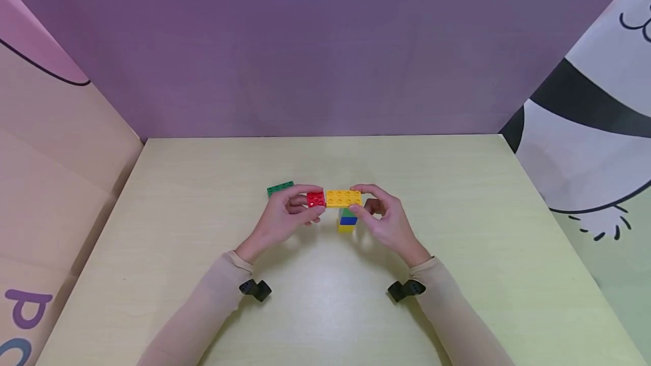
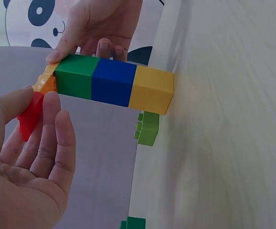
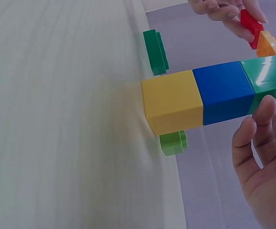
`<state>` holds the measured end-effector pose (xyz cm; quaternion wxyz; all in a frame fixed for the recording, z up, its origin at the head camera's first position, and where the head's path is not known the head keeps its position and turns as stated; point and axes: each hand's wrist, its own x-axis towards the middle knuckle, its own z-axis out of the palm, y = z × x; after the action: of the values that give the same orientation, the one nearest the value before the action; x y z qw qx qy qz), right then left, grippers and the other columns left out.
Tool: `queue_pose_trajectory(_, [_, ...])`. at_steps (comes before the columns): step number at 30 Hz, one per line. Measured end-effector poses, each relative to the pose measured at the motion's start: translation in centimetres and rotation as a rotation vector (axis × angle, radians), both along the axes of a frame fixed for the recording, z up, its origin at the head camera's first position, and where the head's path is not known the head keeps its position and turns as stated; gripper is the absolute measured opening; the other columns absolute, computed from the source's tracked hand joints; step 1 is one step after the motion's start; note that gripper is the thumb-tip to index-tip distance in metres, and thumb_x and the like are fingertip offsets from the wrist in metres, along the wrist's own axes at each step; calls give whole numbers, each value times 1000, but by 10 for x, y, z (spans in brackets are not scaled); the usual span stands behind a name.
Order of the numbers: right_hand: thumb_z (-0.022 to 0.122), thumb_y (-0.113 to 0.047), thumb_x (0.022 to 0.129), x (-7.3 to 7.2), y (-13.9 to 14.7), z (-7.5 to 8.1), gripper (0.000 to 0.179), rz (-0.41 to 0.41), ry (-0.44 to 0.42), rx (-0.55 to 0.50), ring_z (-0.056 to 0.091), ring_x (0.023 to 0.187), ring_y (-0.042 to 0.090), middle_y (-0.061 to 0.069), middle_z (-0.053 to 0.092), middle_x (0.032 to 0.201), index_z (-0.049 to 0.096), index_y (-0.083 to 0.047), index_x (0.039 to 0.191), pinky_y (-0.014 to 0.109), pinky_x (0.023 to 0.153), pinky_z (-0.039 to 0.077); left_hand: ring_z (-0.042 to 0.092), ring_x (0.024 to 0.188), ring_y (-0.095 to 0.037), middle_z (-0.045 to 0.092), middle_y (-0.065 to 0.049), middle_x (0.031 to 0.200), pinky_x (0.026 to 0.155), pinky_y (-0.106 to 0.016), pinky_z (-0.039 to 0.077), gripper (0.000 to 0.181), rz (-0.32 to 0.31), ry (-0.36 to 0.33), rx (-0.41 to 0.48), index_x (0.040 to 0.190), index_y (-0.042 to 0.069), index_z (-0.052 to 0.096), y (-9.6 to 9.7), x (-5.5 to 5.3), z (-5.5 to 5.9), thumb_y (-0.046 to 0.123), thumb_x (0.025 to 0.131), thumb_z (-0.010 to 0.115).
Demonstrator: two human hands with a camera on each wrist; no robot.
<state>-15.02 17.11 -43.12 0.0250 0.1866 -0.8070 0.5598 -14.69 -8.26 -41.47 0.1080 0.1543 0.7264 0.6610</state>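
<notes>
A block tower stands on the table: a yellow block (image 2: 152, 90) at the bottom, a blue block (image 2: 113, 82) above it, then a green block (image 2: 75, 77). Across its top lies a long yellow brick (image 1: 338, 199) with studs up, its left part overhanging. My right hand (image 1: 390, 223) pinches this brick near its right end, thumb in front and index finger behind; other fingers curl beside the green block. Between thumb and fingers, my left hand (image 1: 277, 218) holds a small red brick (image 1: 316, 200) at the long brick's left end, level with it.
Behind my left hand lies a dark green studded brick (image 1: 280, 187) on the table. A light green brick (image 3: 172, 143) sits behind the tower, hidden in the head view. A purple wall (image 1: 325, 49) borders the table's far edge, with printed panels (image 1: 585, 157) at the sides.
</notes>
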Motion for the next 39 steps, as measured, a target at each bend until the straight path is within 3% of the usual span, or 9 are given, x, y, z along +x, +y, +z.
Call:
queue_pose_trajectory(8, [68,-6,93,8,-5,18,35,-7,-9,24,48,60,15,15,67,107,61,-2,126,26,57,43,71,88,-44,70,-12,117,76,-32,61,46,-21,14,-19,135,15,59,3,0,-1,20,91,73])
queue_pose_trajectory(18, [70,-13,93,0,0,-2,35,-13,-8,-2,49,61,18,9,67,110,63,-14,127,25,57,44,69,96,-47,73,-12,114,78,-31,62,50,-28,-18,-8,136,10,58,7,-1,1,25,91,73])
queue_pose_trajectory(27, [70,-14,93,-1,0,-4,35,2,6,-20,48,60,16,10,66,105,63,-15,127,24,55,42,68,94,-48,73,-11,114,76,-30,61,51,-19,-34,-37,135,10,59,8,-7,-3,27,89,75])
queue_pose_trajectory(35, [70,-13,93,-1,0,-3,35,11,7,-28,48,60,16,9,67,108,63,-14,127,21,56,42,68,87,-46,74,-9,112,83,-54,58,46,5,-47,-87,129,18,65,10,-9,0,25,85,79])
queue_pose_trajectory(39, [69,-12,93,-1,0,-2,35,14,5,-32,49,60,16,9,66,108,62,-13,128,21,56,42,71,90,-42,73,-10,114,83,-42,61,46,7,-69,-91,128,17,65,11,-10,1,23,85,80])
